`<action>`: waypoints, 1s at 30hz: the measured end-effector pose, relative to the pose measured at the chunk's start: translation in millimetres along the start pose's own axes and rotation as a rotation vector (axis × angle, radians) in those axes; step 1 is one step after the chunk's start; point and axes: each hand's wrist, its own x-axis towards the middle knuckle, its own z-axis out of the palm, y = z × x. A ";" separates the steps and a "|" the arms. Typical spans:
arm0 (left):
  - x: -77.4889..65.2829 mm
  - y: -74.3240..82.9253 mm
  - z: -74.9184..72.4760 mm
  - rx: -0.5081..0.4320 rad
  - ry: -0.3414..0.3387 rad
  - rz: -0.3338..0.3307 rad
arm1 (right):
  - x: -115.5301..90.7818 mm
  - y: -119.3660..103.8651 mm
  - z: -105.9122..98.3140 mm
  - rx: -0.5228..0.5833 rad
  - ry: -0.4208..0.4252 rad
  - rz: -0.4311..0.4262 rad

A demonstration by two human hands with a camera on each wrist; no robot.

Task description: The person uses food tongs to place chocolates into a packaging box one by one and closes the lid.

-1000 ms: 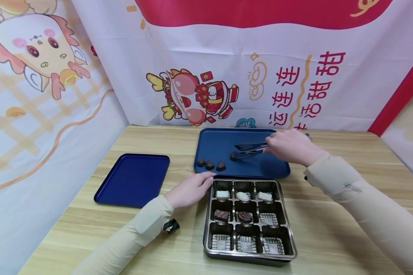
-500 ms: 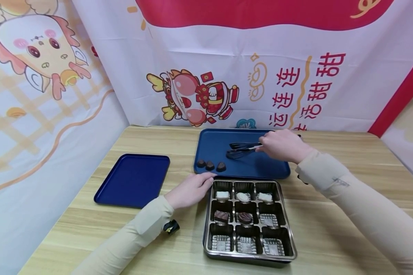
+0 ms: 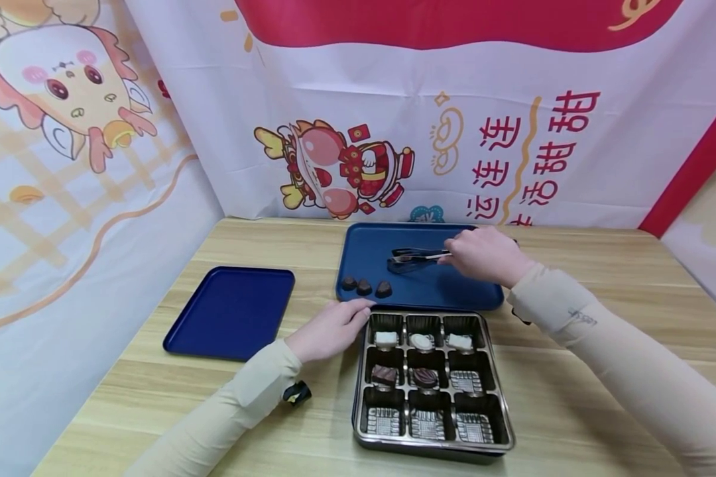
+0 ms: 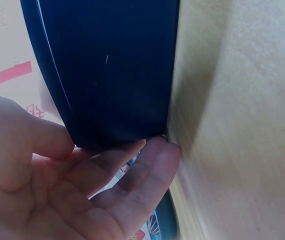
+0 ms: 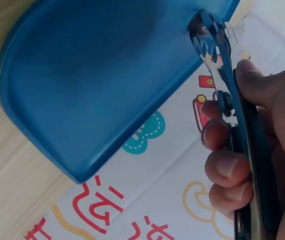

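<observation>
Nearest stands one dark rectangular box with a glossy bronze nine-compartment insert (image 3: 432,444), holding three whitish chocolates (image 3: 421,341) in its far row and two dark brown chocolates (image 3: 384,375) midway. The left hand (image 3: 328,329) grips its eleven-o'clock corner. At ten o'clock lies one navy-blue tray (image 3: 229,311). At twelve, a larger teal-blue tray (image 3: 370,248) bears three small dark chocolates (image 3: 364,287); at one, the right hand (image 3: 486,255) clasps black-and-silver tongs (image 5: 261,165) around a dark piece (image 5: 198,22).

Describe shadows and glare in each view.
Head: soft shadow on the rectangular blue tray beneath the right hand; left wrist: dark blue rectangular box dimly lit, thin bright streak along one edge; right wrist: glints on the silver and black tongs.
</observation>
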 end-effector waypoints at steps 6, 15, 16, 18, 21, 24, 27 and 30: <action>-0.5 0.2 -0.5 -0.010 0.001 0.006 | -3.1 -0.3 2.4 0.009 0.009 0.023; -1.5 0.7 -0.4 -0.002 0.000 0.006 | -12.1 1.9 2.0 0.024 -0.004 0.052; -1.6 0.8 -0.5 -0.002 0.001 0.005 | -13.2 2.0 1.7 0.025 -0.004 0.055; -1.6 1.0 -0.8 -0.005 0.001 0.005 | -16.1 2.2 0.9 0.038 -0.014 0.066; -1.5 0.7 -0.5 -0.006 0.000 0.005 | -21.9 2.4 -0.1 0.057 -0.029 0.084; -1.7 0.6 -0.4 -0.002 -0.002 0.001 | -29.1 2.2 -2.4 0.067 -0.030 0.103; -1.9 0.7 -0.6 0.002 -0.002 -0.002 | -37.5 2.2 -6.3 0.069 -0.018 0.121; -2.1 1.1 -1.0 -0.001 -0.001 -0.007 | -45.4 3.1 -11.6 0.071 0.002 0.143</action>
